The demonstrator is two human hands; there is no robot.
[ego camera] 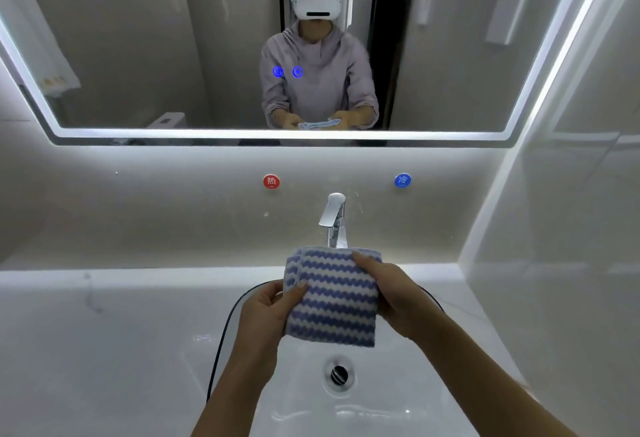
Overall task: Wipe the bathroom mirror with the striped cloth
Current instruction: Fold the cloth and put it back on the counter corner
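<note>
A folded cloth with blue and white wavy stripes [334, 298] hangs over the sink, held between both my hands. My left hand [268, 308] pinches its left edge with thumb on top. My right hand [389, 293] grips its right edge, fingers curled round it. The wide bathroom mirror [138, 48] with a lit white border fills the wall above and reflects a person in a grey hoodie and white headset holding the cloth. Two blue touch icons glow on the glass.
A white sink basin [398, 388] with a chrome drain [339, 374] lies below my hands. The chrome faucet [333, 218] stands just behind the cloth. Red hot [271, 181] and blue cold [402, 180] markers sit on the backsplash. A tiled wall closes the right side.
</note>
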